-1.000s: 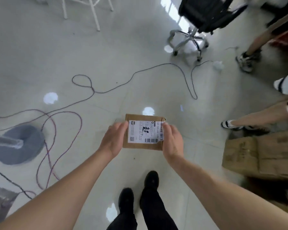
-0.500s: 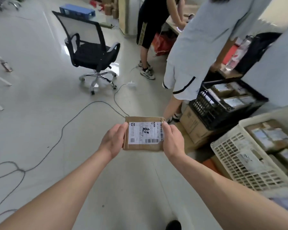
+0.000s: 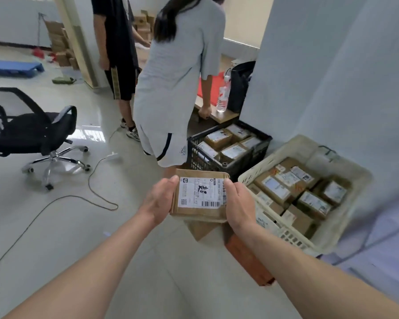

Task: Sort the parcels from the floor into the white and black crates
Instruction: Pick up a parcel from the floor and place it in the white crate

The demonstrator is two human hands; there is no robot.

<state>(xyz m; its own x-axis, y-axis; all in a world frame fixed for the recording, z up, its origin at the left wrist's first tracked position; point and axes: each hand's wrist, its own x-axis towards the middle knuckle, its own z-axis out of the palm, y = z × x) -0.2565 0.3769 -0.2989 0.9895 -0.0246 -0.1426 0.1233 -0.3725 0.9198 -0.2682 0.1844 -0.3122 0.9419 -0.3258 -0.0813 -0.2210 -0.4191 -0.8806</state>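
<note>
Landmark: the held parcel (image 3: 199, 195), a flat, near-square cardboard packet, brown and slightly creased, raised above the floor in mid-frame

Far left of the parcel: office chair (image 3: 30, 132), black mesh seat and arms, chrome star base on castors, standing on glossy pale floor tiles (image 3: 55, 238). A thin dark cable (image 3: 55, 200) loops across the tiles between chair and parcel

Just left of the parcel: left hand (image 3: 159, 201), fingers curled round the packet's left edge, thumb on top

The parcel itself: top face turned up toward the camera, carrying a white printed label (image 3: 200, 192) with a handwritten black mark and a barcode strip along its near edge; label text reads upright to the holder. Long axis hard to judge; the packet looks slightly wider left to right than deep

Just right of the parcel: right hand (image 3: 238, 204), clasping the right edge, thumb on the label corner

Behind the parcel: a person in a long grey ribbed dress (image 3: 171, 88); beyond and right, the black crate (image 3: 228, 146), rigid lattice plastic, packed with labelled brown boxes

Right of the parcel: the white crate (image 3: 309, 240), cream lattice plastic, rectangular, tilted corner-on, filled with similar cartons
</note>
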